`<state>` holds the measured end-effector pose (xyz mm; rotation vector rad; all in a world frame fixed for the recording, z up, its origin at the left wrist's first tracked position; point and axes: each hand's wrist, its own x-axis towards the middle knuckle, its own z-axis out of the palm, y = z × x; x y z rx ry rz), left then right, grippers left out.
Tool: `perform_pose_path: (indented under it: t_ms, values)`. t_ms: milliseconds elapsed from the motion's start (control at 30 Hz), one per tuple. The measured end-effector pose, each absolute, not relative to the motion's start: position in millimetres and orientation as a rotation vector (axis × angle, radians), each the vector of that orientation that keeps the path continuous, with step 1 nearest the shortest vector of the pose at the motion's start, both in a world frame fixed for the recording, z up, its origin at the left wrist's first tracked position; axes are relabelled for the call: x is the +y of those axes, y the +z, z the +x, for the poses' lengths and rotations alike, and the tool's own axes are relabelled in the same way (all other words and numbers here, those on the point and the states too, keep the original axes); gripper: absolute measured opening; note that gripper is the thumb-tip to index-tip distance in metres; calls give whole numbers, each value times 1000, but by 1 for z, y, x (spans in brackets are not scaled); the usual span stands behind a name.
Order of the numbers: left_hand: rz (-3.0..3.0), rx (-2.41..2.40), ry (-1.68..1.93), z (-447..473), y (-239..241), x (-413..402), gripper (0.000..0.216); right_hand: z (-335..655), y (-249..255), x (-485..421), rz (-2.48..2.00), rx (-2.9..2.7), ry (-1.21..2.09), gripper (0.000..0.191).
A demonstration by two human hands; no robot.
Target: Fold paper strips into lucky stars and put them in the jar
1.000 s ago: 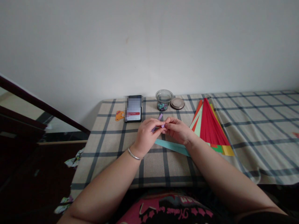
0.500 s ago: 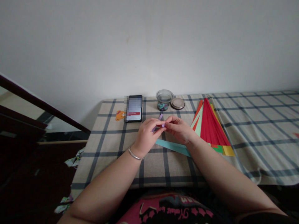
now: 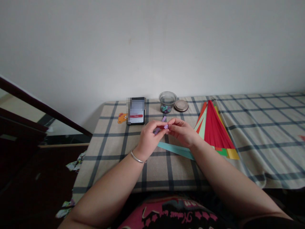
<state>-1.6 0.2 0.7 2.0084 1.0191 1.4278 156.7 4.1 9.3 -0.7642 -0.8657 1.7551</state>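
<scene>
Between my fingertips is a small folded piece of purple paper strip point(image 3: 166, 126). My left hand point(image 3: 151, 135) pinches it from the left, thumb and forefinger closed. My right hand point(image 3: 183, 131) grips the same piece from the right, its fingertips touching those of the left. Just behind the hands a length of purple strip point(image 3: 164, 118) shows, and more purple lies below my left fingers; whether it all joins is hidden. A light blue paper strip point(image 3: 175, 150) lies flat on the cloth, its right end under my right forearm.
A phone point(image 3: 136, 111) and an orange bear sticker point(image 3: 122, 118) are at the back left. A clear tub point(image 3: 167, 102) holding small coloured pieces stands beside a round lid point(image 3: 181, 105). Fanned paper strips point(image 3: 218, 130) lie right on the checked tablecloth point(image 3: 111, 165).
Both hands stay in nearly the same place. The fingers have shifted slightly on the purple strip, and its folded piece shows a little more between them.
</scene>
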Motion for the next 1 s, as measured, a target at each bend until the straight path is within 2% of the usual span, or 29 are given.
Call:
perform_pose_path:
  t_ms: [1000]
  values:
    - [2122, 1032, 1467, 0, 3, -1, 15, 157, 9, 5, -798, -811, 1863, 27]
